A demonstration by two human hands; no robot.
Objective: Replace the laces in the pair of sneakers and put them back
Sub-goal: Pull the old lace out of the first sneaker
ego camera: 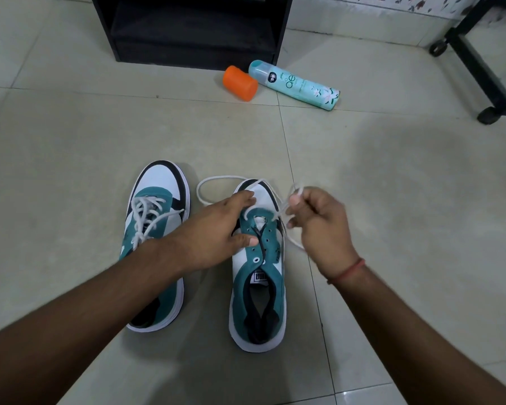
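Note:
Two teal, white and black sneakers stand side by side on the tiled floor. The left sneaker (158, 206) has a white lace threaded through its eyelets. The right sneaker (259, 287) has most eyelets bare; a white lace (216, 179) passes through the front eyelets and loops out past the toe. My left hand (216, 229) grips the front of the right sneaker, fingers over the toe and thumb on the eyelet panel. My right hand (319, 226) pinches the lace's strands just right of the toe.
A black shelf unit (192, 27) stands at the back. In front of it lie an orange cap (240, 82) and a teal spray can (297, 84). A black frame on castors (479, 62) occupies the right rear corner.

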